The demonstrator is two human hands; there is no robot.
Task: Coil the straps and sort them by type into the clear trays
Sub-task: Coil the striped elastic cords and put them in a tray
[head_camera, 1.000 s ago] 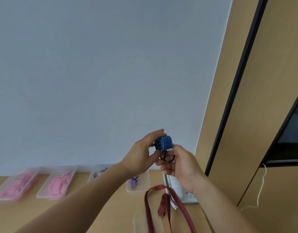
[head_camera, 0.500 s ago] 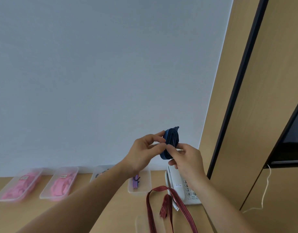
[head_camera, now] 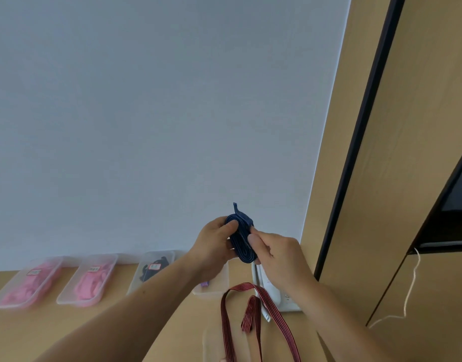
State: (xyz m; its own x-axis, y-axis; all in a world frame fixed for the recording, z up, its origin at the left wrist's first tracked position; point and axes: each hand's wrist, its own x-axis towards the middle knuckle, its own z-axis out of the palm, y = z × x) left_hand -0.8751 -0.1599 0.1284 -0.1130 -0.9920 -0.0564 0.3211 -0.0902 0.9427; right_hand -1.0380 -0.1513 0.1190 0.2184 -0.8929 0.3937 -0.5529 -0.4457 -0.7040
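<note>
A coiled dark blue strap (head_camera: 240,239) is held up in front of the white wall, its loose end sticking up. My left hand (head_camera: 214,244) grips the coil from the left with the thumb across its top. My right hand (head_camera: 274,253) pinches the coil's right side. On the wooden desk below lies an uncoiled red-and-black striped strap (head_camera: 253,317). Along the wall stand clear trays: two with pink straps (head_camera: 28,283) (head_camera: 90,280), one with black straps (head_camera: 151,270), and one with a purple strap (head_camera: 211,288) partly hidden behind my left arm.
A white desk phone (head_camera: 276,296) sits at the desk's right end against a wooden cabinet (head_camera: 381,205). A white cord (head_camera: 410,288) hangs at the right. Another clear tray (head_camera: 211,343) lies near the bottom edge under the striped strap.
The blue coil has been turned from end-on to edge-on and lowered slightly. Both hands shifted their hold on it. The view tilted down a little, showing the trays more.
</note>
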